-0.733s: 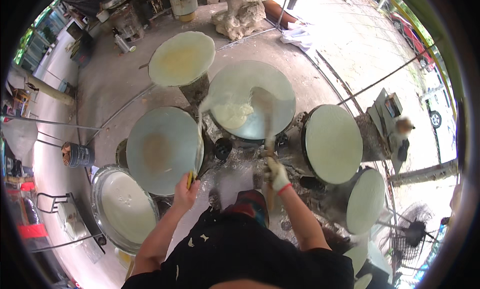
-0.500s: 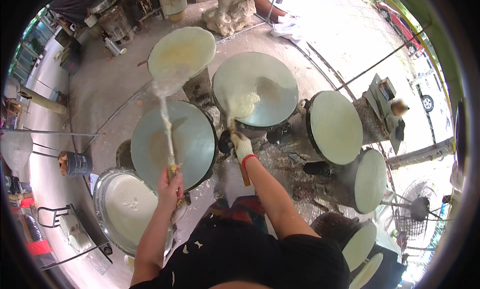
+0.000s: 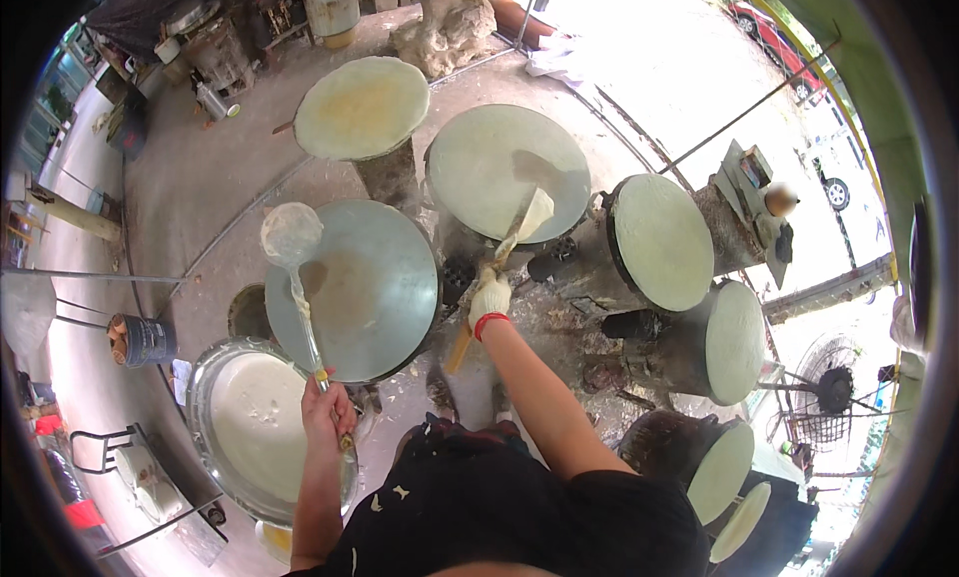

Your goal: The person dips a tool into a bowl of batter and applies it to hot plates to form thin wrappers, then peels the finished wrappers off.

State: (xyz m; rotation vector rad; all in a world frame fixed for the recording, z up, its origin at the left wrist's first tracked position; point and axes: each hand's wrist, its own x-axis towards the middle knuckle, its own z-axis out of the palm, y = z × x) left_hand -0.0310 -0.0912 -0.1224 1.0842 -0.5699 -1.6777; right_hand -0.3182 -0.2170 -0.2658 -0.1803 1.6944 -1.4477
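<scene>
My left hand [image 3: 328, 414] is closed around the handle of a long ladle [image 3: 292, 234]. Its batter-coated bowl hangs over the left edge of a bare round griddle [image 3: 365, 307]. My right hand [image 3: 490, 295], in a white glove with a red band at the wrist, grips a wooden-handled spatula [image 3: 520, 224]. Pale batter clings to the spatula's blade, which is over the near part of another griddle [image 3: 479, 157]. A thin pale layer covers that griddle, with a darker patch at its right. A wide metal basin [image 3: 203, 432] of white batter [image 3: 262, 407] stands left of my body.
Far left, a griddle carries a pale sheet [image 3: 365, 107] browned in the middle. Several more coated griddles line the right side, such as the upper one [image 3: 664, 242]. A fan [image 3: 834, 392] stands beyond them. A dark bucket [image 3: 150, 342] is at left.
The ladle has come back from the far-left griddle toward me. The spatula has swung right, and the lump of batter on the middle griddle is gone, with some on the blade.
</scene>
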